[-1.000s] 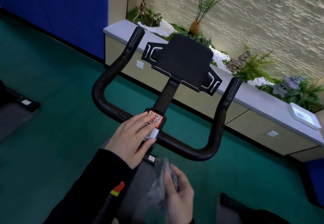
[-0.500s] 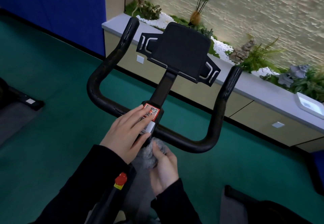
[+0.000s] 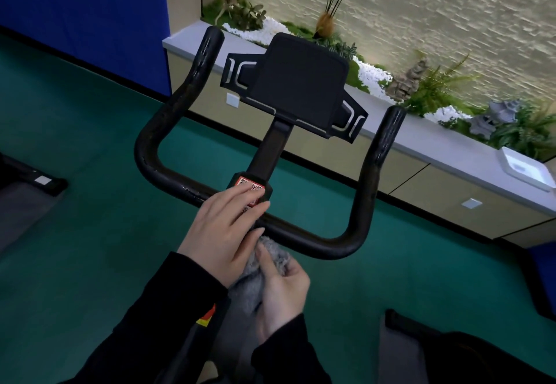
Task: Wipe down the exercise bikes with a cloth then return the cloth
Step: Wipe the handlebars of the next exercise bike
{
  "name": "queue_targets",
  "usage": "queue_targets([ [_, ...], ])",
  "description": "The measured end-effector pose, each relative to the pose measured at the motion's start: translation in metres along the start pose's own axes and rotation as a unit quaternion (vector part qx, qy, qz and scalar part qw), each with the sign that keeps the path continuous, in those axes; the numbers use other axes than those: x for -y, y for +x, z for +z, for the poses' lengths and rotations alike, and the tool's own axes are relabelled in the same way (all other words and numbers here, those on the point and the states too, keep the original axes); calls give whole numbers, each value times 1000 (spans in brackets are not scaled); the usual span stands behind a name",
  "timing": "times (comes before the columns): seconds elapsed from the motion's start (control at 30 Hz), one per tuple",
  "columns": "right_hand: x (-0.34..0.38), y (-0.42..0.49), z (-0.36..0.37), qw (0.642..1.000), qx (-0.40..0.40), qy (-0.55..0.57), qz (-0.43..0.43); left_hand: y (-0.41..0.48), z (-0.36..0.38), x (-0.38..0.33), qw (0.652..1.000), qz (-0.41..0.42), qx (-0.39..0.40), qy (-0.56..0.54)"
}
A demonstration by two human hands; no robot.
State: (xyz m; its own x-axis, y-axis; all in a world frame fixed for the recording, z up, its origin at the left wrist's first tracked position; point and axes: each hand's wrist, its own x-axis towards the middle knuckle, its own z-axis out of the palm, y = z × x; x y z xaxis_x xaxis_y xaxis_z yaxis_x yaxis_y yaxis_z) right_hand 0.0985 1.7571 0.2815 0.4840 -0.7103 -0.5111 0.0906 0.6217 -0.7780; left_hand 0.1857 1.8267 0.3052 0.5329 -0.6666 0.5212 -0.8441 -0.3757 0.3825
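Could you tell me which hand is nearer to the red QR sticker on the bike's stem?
Left. The left hand rests with fingers over the red QR sticker; the right hand is below the handlebar, gripping the grey cloth.

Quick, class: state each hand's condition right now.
Left hand: open, resting flat on the QR sticker.
Right hand: gripping the grey cloth.

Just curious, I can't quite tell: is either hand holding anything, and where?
The right hand grips the fluffy grey cloth around its bunched middle; the left hand holds nothing, resting flat on the black handlebar.
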Motion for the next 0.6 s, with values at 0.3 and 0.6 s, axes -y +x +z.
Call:
queue_targets([
  [0.3, 6, 4, -30, 974, -112, -124, -152, 9, 18, -13, 999, 47, 18, 3],
  [0.6, 36, 13, -57, 886, -161, -291, -323, 10, 24, -14, 999, 37, 4, 13],
])
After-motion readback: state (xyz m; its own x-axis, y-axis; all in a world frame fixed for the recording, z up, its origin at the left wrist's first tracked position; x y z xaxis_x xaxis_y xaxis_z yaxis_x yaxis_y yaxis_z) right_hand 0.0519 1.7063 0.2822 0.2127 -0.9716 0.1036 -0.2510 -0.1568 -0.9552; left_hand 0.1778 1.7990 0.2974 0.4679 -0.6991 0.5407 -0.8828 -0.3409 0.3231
